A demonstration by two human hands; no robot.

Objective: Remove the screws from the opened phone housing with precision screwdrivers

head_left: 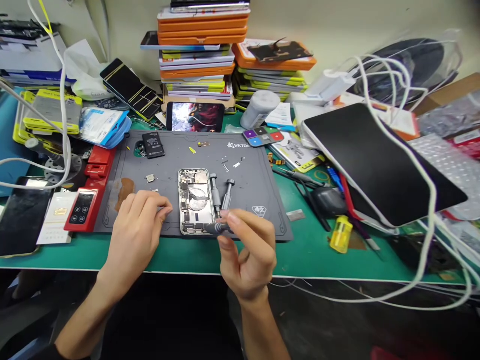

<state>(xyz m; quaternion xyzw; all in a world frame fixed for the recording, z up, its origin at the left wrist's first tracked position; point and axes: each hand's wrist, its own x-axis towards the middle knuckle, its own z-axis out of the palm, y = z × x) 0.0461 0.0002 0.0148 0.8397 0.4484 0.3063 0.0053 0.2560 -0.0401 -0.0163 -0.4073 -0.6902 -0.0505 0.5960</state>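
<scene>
An opened phone chassis (193,200) lies face-up on a grey repair mat (247,170), its boards and coil exposed. My right hand (247,252) pinches a grey screwdriver (216,228) lying across the phone's lower end. My left hand (137,225) rests on the mat just left of the phone, fingers curled together near a tiny part I cannot make out. Two more grey screwdrivers (221,192) lie on the mat right beside the phone. Small screws and brackets (232,164) are scattered on the mat above it.
A black battery (153,145) sits at the mat's top left. A red tool (84,205) lies left of the mat, a yellow bottle (340,234) and black tablet (375,160) to the right, white cables (423,200) draped over it. Stacked boxes (198,55) and a lit phone (195,116) stand behind.
</scene>
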